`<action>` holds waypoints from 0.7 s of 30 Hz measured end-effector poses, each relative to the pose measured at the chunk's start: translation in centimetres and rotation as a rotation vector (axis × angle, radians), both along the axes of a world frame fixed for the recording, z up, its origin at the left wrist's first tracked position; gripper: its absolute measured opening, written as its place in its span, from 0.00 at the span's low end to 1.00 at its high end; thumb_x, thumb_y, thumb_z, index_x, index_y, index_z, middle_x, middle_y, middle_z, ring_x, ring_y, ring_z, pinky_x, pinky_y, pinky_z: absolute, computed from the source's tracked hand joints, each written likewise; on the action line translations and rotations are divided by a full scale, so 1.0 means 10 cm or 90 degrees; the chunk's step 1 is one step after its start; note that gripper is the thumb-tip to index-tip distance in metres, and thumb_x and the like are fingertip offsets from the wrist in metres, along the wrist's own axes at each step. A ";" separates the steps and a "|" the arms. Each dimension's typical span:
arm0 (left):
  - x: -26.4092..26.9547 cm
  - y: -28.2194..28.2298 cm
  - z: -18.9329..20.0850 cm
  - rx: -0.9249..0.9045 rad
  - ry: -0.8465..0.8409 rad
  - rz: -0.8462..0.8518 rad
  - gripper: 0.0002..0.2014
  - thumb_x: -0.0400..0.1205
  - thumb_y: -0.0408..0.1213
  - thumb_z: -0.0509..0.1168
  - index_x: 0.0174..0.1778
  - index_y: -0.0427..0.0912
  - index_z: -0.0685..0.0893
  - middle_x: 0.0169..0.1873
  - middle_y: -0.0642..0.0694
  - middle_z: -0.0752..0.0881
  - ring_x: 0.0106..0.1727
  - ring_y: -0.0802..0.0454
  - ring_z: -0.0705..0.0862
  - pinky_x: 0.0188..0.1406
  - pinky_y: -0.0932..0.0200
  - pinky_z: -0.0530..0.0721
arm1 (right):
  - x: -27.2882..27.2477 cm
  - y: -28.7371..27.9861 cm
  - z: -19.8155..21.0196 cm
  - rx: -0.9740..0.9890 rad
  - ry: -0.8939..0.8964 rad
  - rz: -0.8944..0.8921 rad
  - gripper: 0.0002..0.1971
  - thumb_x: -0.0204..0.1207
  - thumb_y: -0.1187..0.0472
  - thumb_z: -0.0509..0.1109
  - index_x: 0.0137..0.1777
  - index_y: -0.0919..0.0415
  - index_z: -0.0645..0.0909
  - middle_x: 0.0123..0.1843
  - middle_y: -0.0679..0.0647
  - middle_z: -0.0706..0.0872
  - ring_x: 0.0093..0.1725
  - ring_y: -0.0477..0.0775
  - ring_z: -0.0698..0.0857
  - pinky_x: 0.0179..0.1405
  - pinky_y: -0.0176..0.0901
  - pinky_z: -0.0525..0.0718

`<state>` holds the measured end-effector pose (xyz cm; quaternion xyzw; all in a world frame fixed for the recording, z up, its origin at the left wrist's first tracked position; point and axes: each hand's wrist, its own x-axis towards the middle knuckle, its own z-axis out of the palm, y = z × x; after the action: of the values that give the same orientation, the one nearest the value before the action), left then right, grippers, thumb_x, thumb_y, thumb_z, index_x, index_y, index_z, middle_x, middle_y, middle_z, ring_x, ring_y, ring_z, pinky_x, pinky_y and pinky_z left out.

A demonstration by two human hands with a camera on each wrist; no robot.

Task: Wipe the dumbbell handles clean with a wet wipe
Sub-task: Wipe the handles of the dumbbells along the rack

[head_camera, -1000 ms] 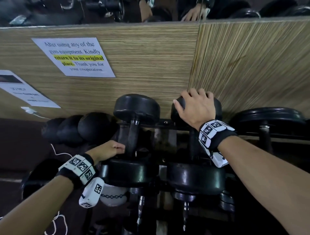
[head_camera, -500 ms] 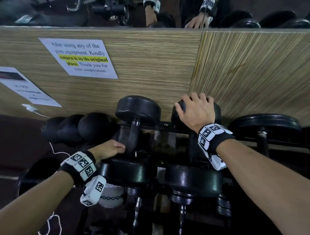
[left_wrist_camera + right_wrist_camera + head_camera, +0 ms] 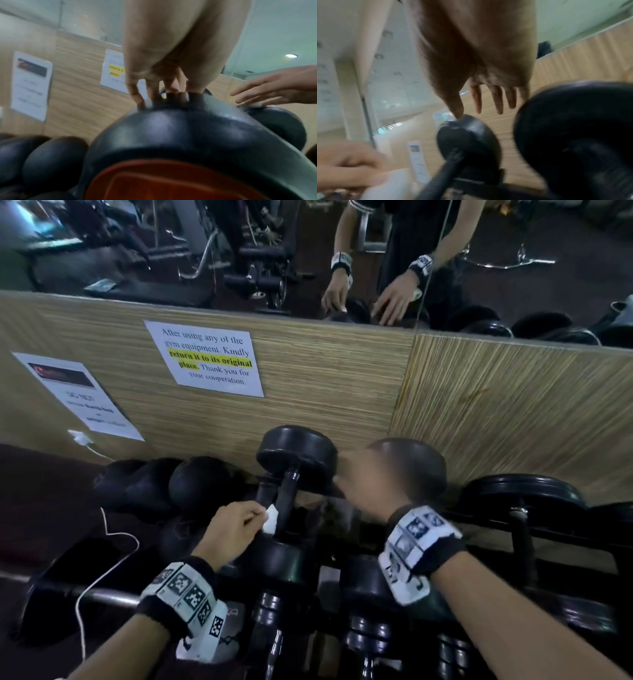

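Observation:
On the rack a black dumbbell (image 3: 298, 453) stands on end, its dark handle (image 3: 286, 501) facing me. My left hand (image 3: 260, 513) pinches a small white wet wipe (image 3: 270, 520) against the left side of that handle. A second dumbbell (image 3: 418, 463) stands just to the right. Blurred by motion, my right hand (image 3: 363, 477) hovers between the two upper heads. In the right wrist view its fingers (image 3: 498, 102) are straight and spread, and the thumb reaches the rim of the left dumbbell head (image 3: 467, 135). The left wrist view shows my curled left fingers (image 3: 154, 93) behind the near dumbbell head (image 3: 188, 135).
More dumbbells (image 3: 520, 491) fill the rack to the right and round black weights (image 3: 195, 481) lie to the left. A wood-grain panel (image 3: 342, 392) with two paper notices (image 3: 209, 357) rises right behind the rack, under a mirror. A white cable (image 3: 113, 539) trails at left.
My right hand has come off the top of the right dumbbell and swung left toward the left dumbbell's head. The wipe now shows at my left fingertips. My view has tilted upward.

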<state>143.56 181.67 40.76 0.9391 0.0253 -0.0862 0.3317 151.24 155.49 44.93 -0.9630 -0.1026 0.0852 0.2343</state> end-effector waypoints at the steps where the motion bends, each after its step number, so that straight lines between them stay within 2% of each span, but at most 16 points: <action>1: -0.03 0.00 -0.04 -0.030 -0.010 0.014 0.08 0.85 0.39 0.68 0.40 0.51 0.87 0.35 0.52 0.90 0.42 0.53 0.88 0.49 0.52 0.83 | -0.17 0.16 0.00 0.114 0.023 0.016 0.21 0.81 0.52 0.71 0.74 0.53 0.79 0.68 0.59 0.82 0.69 0.60 0.80 0.75 0.49 0.73; 3: -0.09 -0.02 -0.09 -0.076 -0.029 0.011 0.08 0.86 0.39 0.66 0.44 0.55 0.86 0.38 0.56 0.90 0.45 0.54 0.88 0.53 0.49 0.83 | -0.45 0.47 -0.12 0.271 0.089 0.034 0.17 0.81 0.58 0.72 0.69 0.56 0.83 0.59 0.57 0.86 0.59 0.55 0.85 0.66 0.45 0.79; 6: -0.13 -0.07 -0.10 -0.145 -0.071 0.011 0.07 0.86 0.41 0.66 0.48 0.60 0.85 0.42 0.59 0.90 0.47 0.56 0.88 0.57 0.48 0.84 | -0.68 0.78 -0.44 0.336 0.181 0.031 0.16 0.82 0.57 0.71 0.68 0.59 0.82 0.60 0.56 0.87 0.61 0.54 0.84 0.65 0.46 0.79; 8: -0.13 -0.09 -0.09 -0.179 -0.092 0.050 0.03 0.81 0.49 0.66 0.48 0.61 0.85 0.42 0.59 0.90 0.48 0.57 0.88 0.58 0.45 0.84 | -0.72 0.86 -0.58 0.385 0.181 -0.009 0.06 0.82 0.59 0.71 0.55 0.58 0.84 0.53 0.57 0.89 0.53 0.53 0.86 0.59 0.49 0.80; 9: -0.13 -0.10 -0.10 -0.184 -0.096 0.088 0.06 0.79 0.54 0.65 0.47 0.61 0.85 0.42 0.60 0.90 0.48 0.58 0.88 0.59 0.45 0.84 | -0.71 0.87 -0.63 0.400 0.161 -0.031 0.01 0.81 0.61 0.72 0.48 0.56 0.83 0.48 0.57 0.89 0.48 0.52 0.85 0.55 0.48 0.81; 11: -0.15 -0.14 -0.12 -0.159 -0.078 0.190 0.07 0.80 0.56 0.65 0.46 0.60 0.84 0.40 0.63 0.88 0.50 0.58 0.87 0.62 0.45 0.81 | -0.65 0.86 -0.70 0.426 0.146 -0.113 0.09 0.80 0.63 0.73 0.41 0.51 0.79 0.40 0.56 0.88 0.40 0.53 0.86 0.48 0.50 0.84; 13: -0.17 -0.20 -0.11 -0.091 -0.035 0.273 0.06 0.85 0.54 0.62 0.48 0.59 0.80 0.41 0.63 0.85 0.55 0.52 0.86 0.65 0.48 0.76 | -0.55 0.83 -0.78 0.462 0.174 -0.230 0.07 0.80 0.65 0.72 0.43 0.55 0.80 0.38 0.55 0.88 0.36 0.58 0.88 0.44 0.54 0.87; 15: -0.17 -0.25 -0.11 -0.069 -0.023 0.323 0.06 0.87 0.52 0.60 0.48 0.57 0.78 0.41 0.61 0.82 0.57 0.47 0.84 0.63 0.48 0.73 | -0.43 0.81 -0.81 0.434 0.162 -0.323 0.01 0.80 0.65 0.72 0.49 0.62 0.83 0.41 0.56 0.90 0.40 0.60 0.90 0.49 0.52 0.88; 17: -0.16 -0.26 -0.14 -0.082 -0.021 0.355 0.06 0.87 0.51 0.60 0.47 0.56 0.79 0.40 0.60 0.84 0.55 0.47 0.84 0.63 0.47 0.73 | -0.31 0.79 -0.82 0.354 0.156 -0.360 0.09 0.80 0.63 0.71 0.53 0.69 0.87 0.45 0.57 0.91 0.47 0.59 0.89 0.52 0.46 0.83; 19: -0.15 -0.25 -0.17 -0.085 -0.022 0.367 0.07 0.86 0.51 0.60 0.47 0.56 0.81 0.40 0.59 0.87 0.52 0.48 0.85 0.65 0.44 0.75 | -0.19 0.84 -0.78 0.335 0.167 -0.350 0.09 0.80 0.65 0.69 0.47 0.72 0.88 0.44 0.61 0.92 0.45 0.59 0.87 0.47 0.46 0.79; 21: -0.14 -0.24 -0.19 -0.090 -0.030 0.377 0.07 0.86 0.50 0.60 0.46 0.56 0.81 0.39 0.58 0.88 0.48 0.52 0.85 0.65 0.43 0.77 | -0.08 0.92 -0.79 0.310 0.172 -0.322 0.12 0.81 0.65 0.68 0.39 0.69 0.88 0.43 0.65 0.92 0.47 0.64 0.89 0.44 0.47 0.79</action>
<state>142.12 179.28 38.81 0.8670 0.2844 0.0347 0.4078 150.47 164.66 37.06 -0.8538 0.1533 0.1242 0.4817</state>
